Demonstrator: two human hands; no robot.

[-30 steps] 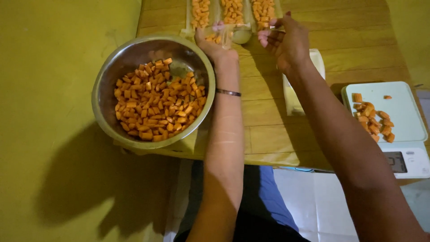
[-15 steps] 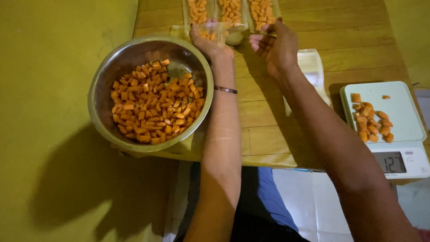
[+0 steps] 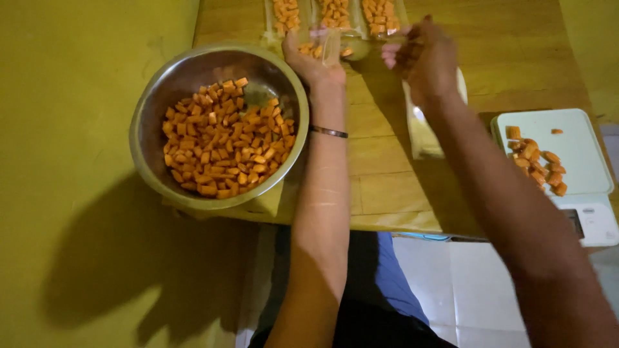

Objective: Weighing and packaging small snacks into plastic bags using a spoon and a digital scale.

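Left hand (image 3: 311, 57) pinched on clear bag (image 3: 332, 48) of orange cubes, far table edge | right hand (image 3: 422, 55) fingers curled at bag's other end, grip unclear | risk: mouth sags, cubes spill beside steel bowl (image 3: 155, 109), near filled bags (image 3: 335, 13).

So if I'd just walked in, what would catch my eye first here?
Probably the big round steel bowl at the left of the wooden table, heaped with small orange cubes. Past it, the left hand and right hand hold a clear plastic bag with a few cubes inside. At the right, more cubes lie on a pale green kitchen scale.
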